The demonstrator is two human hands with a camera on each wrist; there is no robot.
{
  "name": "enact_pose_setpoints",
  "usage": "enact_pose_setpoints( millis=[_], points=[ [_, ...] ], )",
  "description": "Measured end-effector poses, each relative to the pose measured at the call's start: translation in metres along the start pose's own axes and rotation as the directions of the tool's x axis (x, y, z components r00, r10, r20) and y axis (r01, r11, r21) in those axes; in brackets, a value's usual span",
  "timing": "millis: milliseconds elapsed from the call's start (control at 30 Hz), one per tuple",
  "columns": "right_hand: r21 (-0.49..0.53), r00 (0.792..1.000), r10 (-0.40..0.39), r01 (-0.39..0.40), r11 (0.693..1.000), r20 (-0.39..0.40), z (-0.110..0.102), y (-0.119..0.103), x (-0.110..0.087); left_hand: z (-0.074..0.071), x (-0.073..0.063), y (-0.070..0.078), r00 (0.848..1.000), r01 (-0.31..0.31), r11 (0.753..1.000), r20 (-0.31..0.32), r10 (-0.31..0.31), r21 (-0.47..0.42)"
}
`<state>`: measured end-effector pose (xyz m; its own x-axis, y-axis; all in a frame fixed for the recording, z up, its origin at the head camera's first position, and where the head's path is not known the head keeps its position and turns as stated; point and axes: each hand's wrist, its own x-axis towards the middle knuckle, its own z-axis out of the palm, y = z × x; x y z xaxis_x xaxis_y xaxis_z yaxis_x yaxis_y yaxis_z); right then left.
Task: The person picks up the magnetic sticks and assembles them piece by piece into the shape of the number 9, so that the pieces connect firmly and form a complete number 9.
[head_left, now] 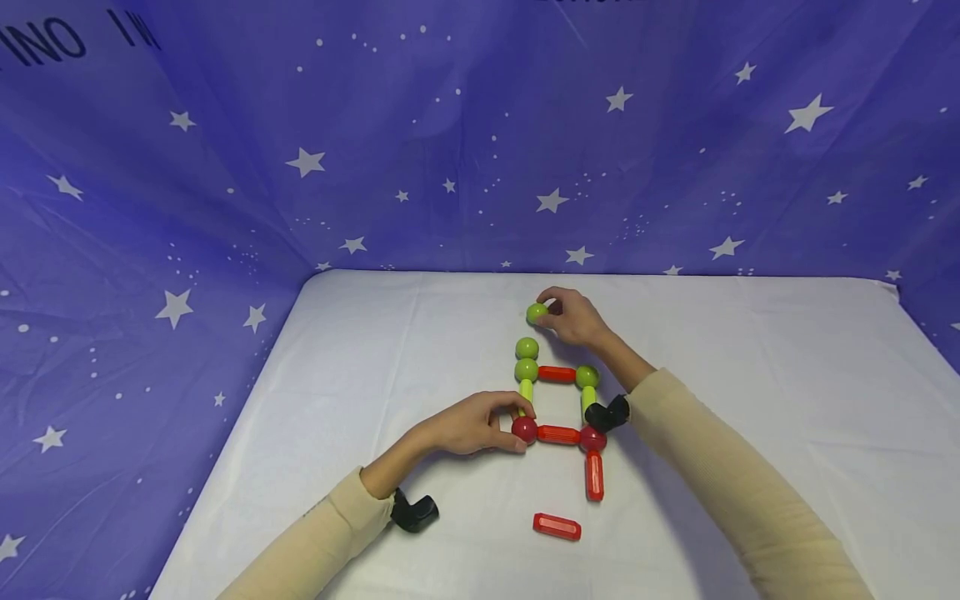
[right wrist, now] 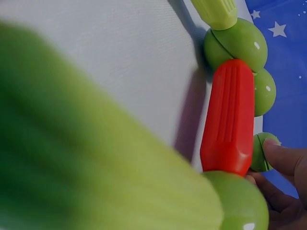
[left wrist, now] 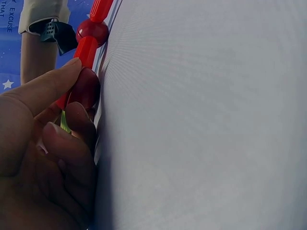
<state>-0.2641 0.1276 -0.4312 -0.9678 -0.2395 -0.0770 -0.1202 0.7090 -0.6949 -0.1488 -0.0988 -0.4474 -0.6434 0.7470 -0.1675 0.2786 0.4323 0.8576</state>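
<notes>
My left hand (head_left: pixel 476 423) grips a red ball (head_left: pixel 524 430) at the near-left corner of a four-sided frame of rods and balls lying on the table. A red rod (head_left: pixel 558 435) joins it to another red ball (head_left: pixel 592 439). Yellow-green rods (head_left: pixel 526 397) form the sides, and a far red rod (head_left: pixel 557 374) links two green balls (head_left: pixel 587 377). Another green ball (head_left: pixel 527 348) touches the far-left corner. Beyond it, my right hand (head_left: pixel 573 319) pinches a separate green ball (head_left: pixel 536 314) between thumb and fingers. The right wrist view shows that pinched ball (right wrist: pixel 260 152) apart from the frame.
One red rod (head_left: pixel 594 476) extends toward me from the near-right red ball. A loose red rod (head_left: pixel 557 527) lies nearer still. The white-covered table (head_left: pixel 390 350) meets a purple star-patterned curtain (head_left: pixel 450 125) at the back. Black wrist cameras (head_left: pixel 415 511) sit on both wrists.
</notes>
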Motion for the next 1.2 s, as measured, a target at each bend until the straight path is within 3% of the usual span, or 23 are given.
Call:
enact_pose_setpoints(
  millis=[700, 1200],
  points=[
    [0.086, 0.995, -0.077, 0.083, 0.993, -0.069, -0.016, -0.011, -0.034, 0.000, 0.001, 0.000, 1.000, -0.007, 1.000, -0.002, 0.007, 0.018],
    [0.151, 0.988, -0.135, 0.146, 0.978, -0.080, -0.026, -0.010, -0.077, 0.000, 0.000, 0.000, 1.000, 0.009, 1.000, -0.001, -0.009, 0.011]
  ],
)
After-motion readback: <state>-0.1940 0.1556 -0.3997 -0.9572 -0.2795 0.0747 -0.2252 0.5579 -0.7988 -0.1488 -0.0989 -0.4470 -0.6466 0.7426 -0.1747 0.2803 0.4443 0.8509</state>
